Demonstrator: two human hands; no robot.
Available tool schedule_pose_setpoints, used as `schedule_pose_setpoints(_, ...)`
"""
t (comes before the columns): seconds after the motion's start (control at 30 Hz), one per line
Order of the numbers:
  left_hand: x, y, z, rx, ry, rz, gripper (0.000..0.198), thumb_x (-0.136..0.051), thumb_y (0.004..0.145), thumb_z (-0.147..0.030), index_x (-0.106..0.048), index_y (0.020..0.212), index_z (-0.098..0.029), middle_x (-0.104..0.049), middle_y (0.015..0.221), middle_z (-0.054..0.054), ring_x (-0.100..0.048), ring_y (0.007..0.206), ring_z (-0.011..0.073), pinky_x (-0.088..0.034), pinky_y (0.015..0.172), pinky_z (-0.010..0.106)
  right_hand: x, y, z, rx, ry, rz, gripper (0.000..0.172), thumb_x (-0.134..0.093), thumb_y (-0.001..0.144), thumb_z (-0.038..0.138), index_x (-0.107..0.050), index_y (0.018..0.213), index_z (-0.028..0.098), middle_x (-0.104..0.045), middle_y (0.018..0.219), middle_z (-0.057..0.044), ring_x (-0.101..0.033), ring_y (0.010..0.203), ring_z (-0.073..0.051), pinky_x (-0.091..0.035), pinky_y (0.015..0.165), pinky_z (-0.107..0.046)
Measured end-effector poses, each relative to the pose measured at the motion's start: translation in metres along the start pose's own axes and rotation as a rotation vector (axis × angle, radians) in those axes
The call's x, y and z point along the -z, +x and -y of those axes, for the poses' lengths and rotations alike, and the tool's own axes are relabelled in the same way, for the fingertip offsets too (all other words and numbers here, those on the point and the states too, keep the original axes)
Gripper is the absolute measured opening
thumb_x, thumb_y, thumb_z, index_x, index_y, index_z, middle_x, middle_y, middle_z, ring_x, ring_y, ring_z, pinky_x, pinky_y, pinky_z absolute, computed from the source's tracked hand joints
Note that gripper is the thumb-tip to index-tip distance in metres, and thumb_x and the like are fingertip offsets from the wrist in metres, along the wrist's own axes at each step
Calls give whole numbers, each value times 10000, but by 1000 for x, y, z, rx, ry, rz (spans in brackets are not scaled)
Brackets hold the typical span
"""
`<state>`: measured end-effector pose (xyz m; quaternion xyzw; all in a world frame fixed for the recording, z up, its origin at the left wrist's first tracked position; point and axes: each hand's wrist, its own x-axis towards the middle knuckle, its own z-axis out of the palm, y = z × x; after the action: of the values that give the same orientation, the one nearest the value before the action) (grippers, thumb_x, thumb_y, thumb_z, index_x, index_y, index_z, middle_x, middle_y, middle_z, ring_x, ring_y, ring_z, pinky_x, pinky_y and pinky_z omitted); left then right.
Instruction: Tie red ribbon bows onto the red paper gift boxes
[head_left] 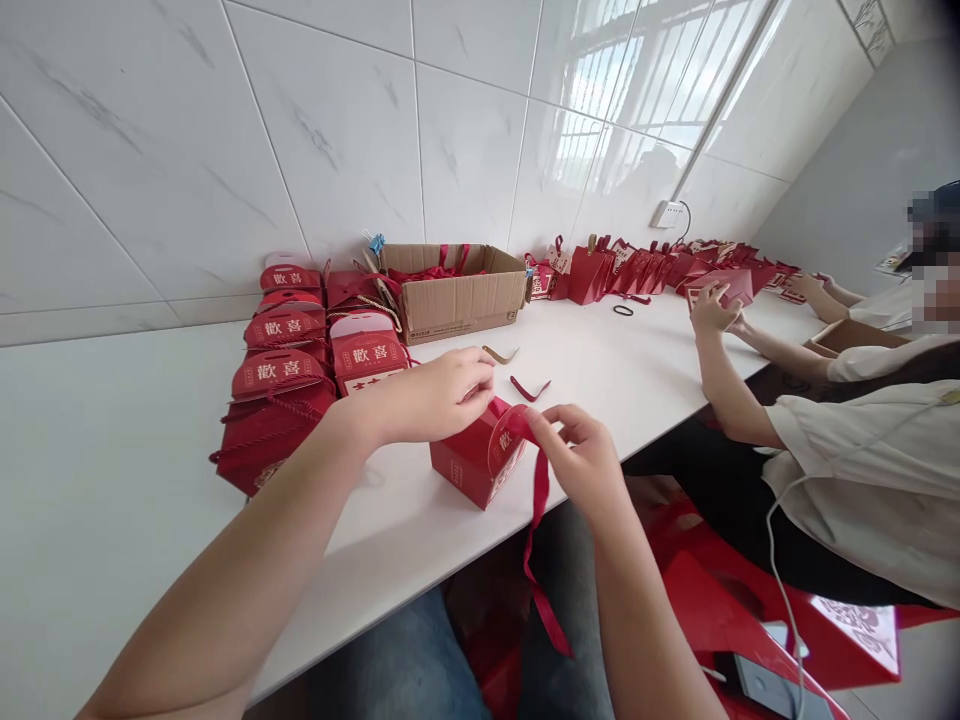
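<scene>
A red gift box [466, 462] with gold lettering stands on the white table close to its front edge. A dark red ribbon [538, 490] runs over the box top, and one end hangs down past the table edge towards my lap. My right hand [581, 455] pinches this ribbon between thumb and fingers at the box's right side. Bent over the back left of the box top is my left hand [454, 390], its fingers curled together; what they grip is hidden. Behind the box lie a short red strip [529, 390] and a tan strip [500, 355].
Several finished-looking red boxes [277, 375] are stacked at the left. A cardboard box [461, 305] of red ribbon stands against the tiled wall. Rows of red bags [589, 272] line the wall further right. Co-workers sit at the right, one person's hand [712, 308] holding a red box.
</scene>
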<state>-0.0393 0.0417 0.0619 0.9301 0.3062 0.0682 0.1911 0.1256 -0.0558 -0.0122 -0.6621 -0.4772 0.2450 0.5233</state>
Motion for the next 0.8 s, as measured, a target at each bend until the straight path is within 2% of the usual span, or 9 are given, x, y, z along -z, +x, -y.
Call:
schedule_pose_setpoints(0.07, 6, -4, -2, -6, -44, -166, 323, -346, 905, -412, -588, 916, -198, -518, 1276, 53, -585, 940, 201, -468, 819, 325, 2, 7, -1, 46, -36, -156, 351, -587, 767, 524, -642, 765, 178, -616, 867, -55, -467, 601, -111, -388, 561, -249)
schedule_pose_setpoints(0.13, 11, -7, -4, -27, -90, -307, 291, -367, 904, -400, -575, 935, -199, -543, 1231, 42, -577, 921, 185, -465, 818, 310, 3, 15, 5, 98, 35, -133, 350, -561, 798, 514, -663, 899, 195, -631, 1015, -74, -552, 781, -156, -432, 667, -264)
schedule_pose_setpoints(0.23, 15, -10, -7, -99, -135, -391, 271, -370, 902, -371, -567, 892, -185, -578, 1134, 43, -563, 913, 175, -458, 816, 290, 1, 26, 24, 175, 248, 184, 356, -517, 844, 493, -655, 1010, 211, -657, 1027, -64, -584, 921, -175, -451, 767, -274)
schedule_pose_setpoints(0.3, 16, -11, -8, -122, -150, -416, 274, -368, 897, -372, -555, 846, -178, -597, 1036, 45, -559, 877, 173, -458, 774, 280, -2, 30, 36, 192, 347, 364, 323, -550, 828, 485, -659, 935, 200, -668, 902, -43, -598, 822, -154, -459, 727, -263)
schedule_pose_setpoints(0.4, 18, -11, -6, -23, -173, -355, 327, -344, 896, -439, -537, 824, -185, -609, 912, 38, -566, 809, 173, -458, 698, 276, -5, 34, 44, 177, 407, 387, 284, -626, 776, 462, -639, 782, 179, -623, 716, -6, -548, 643, -110, -437, 619, -235)
schedule_pose_setpoints(0.5, 19, -10, 1, 166, -167, -163, 412, -305, 882, -537, -539, 825, -202, -628, 847, 31, -587, 749, 180, -449, 618, 278, -8, 35, 38, 135, 435, 290, 270, -634, 768, 444, -634, 753, 174, -601, 682, 4, -518, 608, -96, -415, 584, -219)
schedule_pose_setpoints(0.6, 17, -7, 9, 240, -59, 1, 369, -465, 783, -570, -551, 832, -214, -657, 887, 41, -609, 741, 202, -440, 573, 283, -14, 37, 26, 37, 391, 292, 303, -595, 779, 472, -637, 776, 172, -609, 693, -7, -529, 615, -110, -411, 574, -227)
schedule_pose_setpoints(0.67, 15, -5, 13, 233, -18, 35, 322, -541, 734, -513, -547, 867, -219, -667, 956, 51, -624, 772, 213, -452, 585, 283, -18, 38, 18, 14, 308, 307, 329, -575, 779, 491, -644, 791, 169, -639, 796, -39, -564, 692, -138, -428, 611, -244)
schedule_pose_setpoints(0.8, 15, -5, 19, 278, -93, 8, 282, -509, 753, -368, -489, 999, -232, -677, 1032, 53, -649, 824, 204, -479, 615, 271, -25, 39, 15, 30, 149, 341, 308, -580, 768, 449, -649, 686, 161, -588, 1155, -85, -581, 956, -202, -438, 754, -283)
